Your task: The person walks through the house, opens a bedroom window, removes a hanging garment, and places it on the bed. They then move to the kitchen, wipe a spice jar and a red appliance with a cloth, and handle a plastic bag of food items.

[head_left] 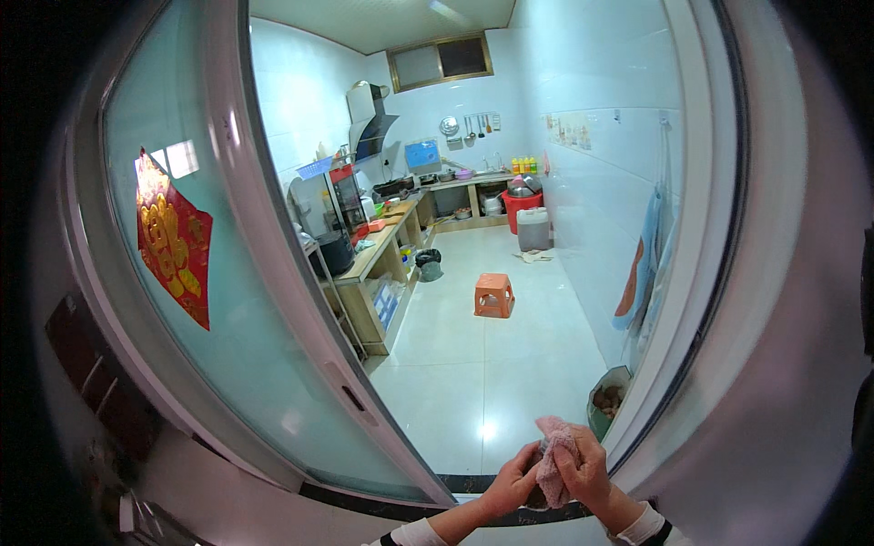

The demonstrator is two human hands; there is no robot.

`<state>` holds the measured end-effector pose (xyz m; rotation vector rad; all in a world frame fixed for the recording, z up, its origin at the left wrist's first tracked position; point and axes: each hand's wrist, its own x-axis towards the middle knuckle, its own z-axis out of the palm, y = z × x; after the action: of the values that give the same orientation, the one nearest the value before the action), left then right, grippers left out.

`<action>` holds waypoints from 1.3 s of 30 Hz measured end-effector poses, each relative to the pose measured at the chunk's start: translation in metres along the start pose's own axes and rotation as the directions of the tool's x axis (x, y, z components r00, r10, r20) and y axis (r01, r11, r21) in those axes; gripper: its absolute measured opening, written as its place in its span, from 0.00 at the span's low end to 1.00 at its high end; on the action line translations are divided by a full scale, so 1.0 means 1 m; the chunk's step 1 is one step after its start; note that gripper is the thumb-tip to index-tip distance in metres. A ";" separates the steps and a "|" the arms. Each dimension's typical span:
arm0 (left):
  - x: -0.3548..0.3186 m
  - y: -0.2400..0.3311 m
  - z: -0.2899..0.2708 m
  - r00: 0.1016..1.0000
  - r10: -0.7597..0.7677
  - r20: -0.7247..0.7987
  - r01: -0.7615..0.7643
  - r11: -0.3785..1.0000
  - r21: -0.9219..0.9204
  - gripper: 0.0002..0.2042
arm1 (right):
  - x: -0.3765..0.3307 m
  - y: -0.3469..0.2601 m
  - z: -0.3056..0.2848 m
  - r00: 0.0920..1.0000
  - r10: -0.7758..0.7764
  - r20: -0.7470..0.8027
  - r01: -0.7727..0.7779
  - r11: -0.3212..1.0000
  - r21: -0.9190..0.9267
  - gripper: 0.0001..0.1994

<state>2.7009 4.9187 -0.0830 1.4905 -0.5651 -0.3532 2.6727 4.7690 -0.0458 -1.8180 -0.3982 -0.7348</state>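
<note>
Left hand [512, 482] and right hand [587, 471] both closing in tight grip around pink cloth [553, 460], wringing it at doorway threshold. Dark object beneath cloth showing only partly; kind unclear. Glossy white floor [473, 364] running into kitchen; orange stool [493, 295] standing mid-floor, tabletop [378, 246] lining left wall. Sliding glass door [182, 273] filling left.

orange stool [494, 295] on floor, red bucket [521, 207], glass door [228, 273].

Bright kitchen, floor glare, dark warped edges.
</note>
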 end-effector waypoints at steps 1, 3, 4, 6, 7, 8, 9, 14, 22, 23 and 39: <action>0.019 -0.004 -0.006 0.994 -0.104 0.028 0.106 0.992 -0.075 0.22 | 0.016 0.011 -0.001 0.999 -0.016 0.035 0.016 1.000 -0.018 0.12; 0.048 -0.013 -0.019 0.964 -0.217 0.156 0.243 0.954 -0.174 0.20 | 0.037 0.028 -0.005 0.994 -0.055 0.099 0.060 0.997 -0.047 0.11; 0.062 -0.016 -0.033 0.942 -0.225 0.249 0.276 0.942 -0.193 0.20 | 0.049 0.036 -0.003 0.983 -0.153 0.100 0.159 0.985 -0.061 0.11; 0.095 -0.027 -0.053 0.896 0.102 0.432 -0.132 0.990 0.041 0.18 | 0.073 0.055 -0.004 0.966 -0.204 0.157 0.203 0.979 0.022 0.12; 0.104 -0.033 -0.058 0.911 0.014 0.412 0.072 0.979 -0.192 0.17 | 0.085 0.063 -0.004 0.960 -0.217 0.179 0.210 0.976 0.058 0.12; 0.116 -0.040 -0.064 0.909 -0.074 0.411 0.244 0.892 -0.380 0.16 | 0.099 0.074 -0.004 0.944 -0.261 0.201 0.237 0.962 0.139 0.16; 0.128 -0.046 -0.069 0.891 -0.153 0.427 0.390 0.741 -0.547 0.16 | 0.111 0.084 -0.002 0.942 -0.263 0.209 0.223 0.955 0.197 0.16; 0.230 -0.064 -0.105 0.865 -0.203 0.459 0.489 0.551 -0.677 0.15 | 0.178 0.134 0.023 0.983 -0.136 0.126 0.095 0.953 0.288 0.15; 0.361 -0.027 -0.159 0.913 -0.114 0.392 0.212 0.953 -0.216 0.23 | 0.277 0.239 0.055 0.954 0.208 -0.214 -0.058 0.831 0.553 0.13; 0.371 -0.023 -0.166 0.926 -0.126 0.357 0.168 0.982 -0.088 0.23 | 0.286 0.250 0.057 0.949 0.269 -0.166 -0.141 0.830 0.540 0.15; 0.541 -0.043 -0.313 0.502 0.821 -0.274 -0.211 0.423 0.881 0.32 | 0.532 0.394 0.197 0.953 -0.074 0.295 -0.114 0.812 0.573 0.23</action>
<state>3.3252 4.8779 -0.0481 1.9391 -0.5902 1.1724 3.3634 4.7688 -0.0271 -1.3308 -0.7225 -0.2562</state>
